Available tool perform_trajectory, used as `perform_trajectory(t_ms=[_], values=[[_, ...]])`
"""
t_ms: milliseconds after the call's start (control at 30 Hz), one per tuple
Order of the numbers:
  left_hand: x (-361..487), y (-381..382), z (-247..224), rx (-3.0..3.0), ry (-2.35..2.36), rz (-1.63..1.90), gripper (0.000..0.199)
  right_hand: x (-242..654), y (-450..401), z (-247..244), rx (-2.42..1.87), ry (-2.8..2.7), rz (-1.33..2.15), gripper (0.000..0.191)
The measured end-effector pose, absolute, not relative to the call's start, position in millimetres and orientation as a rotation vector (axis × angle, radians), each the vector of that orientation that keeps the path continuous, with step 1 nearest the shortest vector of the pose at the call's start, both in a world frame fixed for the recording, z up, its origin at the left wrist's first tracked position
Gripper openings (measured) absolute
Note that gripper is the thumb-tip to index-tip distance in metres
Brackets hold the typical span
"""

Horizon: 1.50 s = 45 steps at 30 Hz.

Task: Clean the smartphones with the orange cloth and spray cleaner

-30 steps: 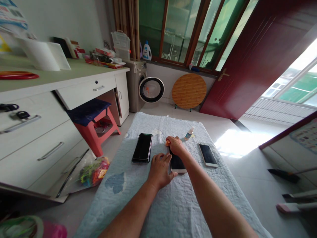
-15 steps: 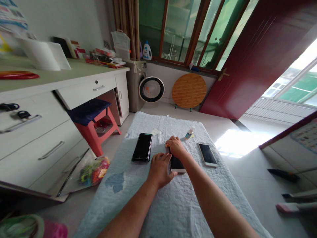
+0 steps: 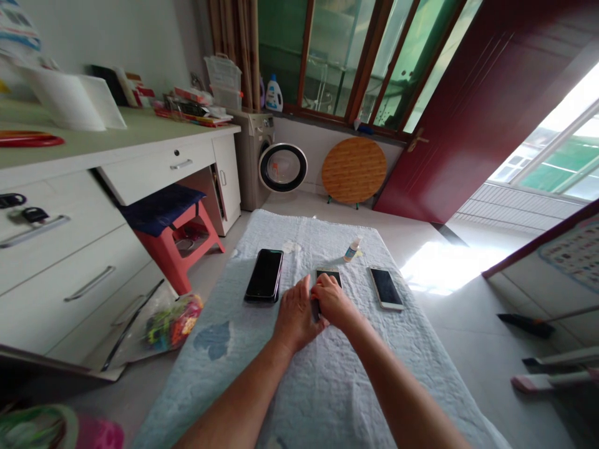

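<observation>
Head view: left hand (image 3: 294,319) against glossy rectangular phone (image 3: 336,275) on quilted cloth (image 3: 327,393), right hand (image 3: 333,302) atop, both grips unclear

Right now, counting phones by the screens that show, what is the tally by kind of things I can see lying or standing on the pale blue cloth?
Phones: 3 (a black one, a middle one partly covered by the right hand, a white-edged one)
Small bottles: 1 (the bottle)
Total: 4
</observation>
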<state>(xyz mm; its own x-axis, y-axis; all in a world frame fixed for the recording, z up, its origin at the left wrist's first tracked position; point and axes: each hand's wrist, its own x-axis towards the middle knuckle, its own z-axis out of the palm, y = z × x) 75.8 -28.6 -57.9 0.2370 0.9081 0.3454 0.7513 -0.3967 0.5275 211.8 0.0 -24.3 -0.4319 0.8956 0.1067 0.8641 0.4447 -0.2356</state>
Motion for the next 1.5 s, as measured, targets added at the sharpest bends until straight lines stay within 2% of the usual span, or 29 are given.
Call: perform_trajectory(t_ms=[333, 500, 767, 1033, 1233, 1500], values=[[71.2, -27.9, -53.6, 2.424, 1.516, 0.675, 0.072, 205.9, -47.5, -23.3, -1.626, -2.407, 0.245, 0.014], [69.7, -27.3, -51.1, 2.444, 1.455, 0.628, 0.053, 210.6, -54.5, -15.9, -1.593, -2.317, 0.430, 0.019], [69.9, -28.2, -46.6, 2.428, 1.436, 0.663, 0.046, 240.6, -52.0, -16.1, -1.739, -2.034, 0.482, 0.025], [71.3, -29.2, -46.2, 2.413, 1.484, 0.678, 0.041, 264.6, -53.3, -32.0, -1.887, -1.720, 0.208, 0.025], [70.5, -28.7, -44.1, 2.404, 1.478, 0.675, 0.042, 268.9, -58.6, -45.6, -1.875, -1.718, 0.113, 0.019], [68.3, -25.5, -40.5, 2.355, 1.516, 0.682, 0.036, 273.6, -68.3, -35.9, -1.663, -1.894, 0.364, 0.019]])
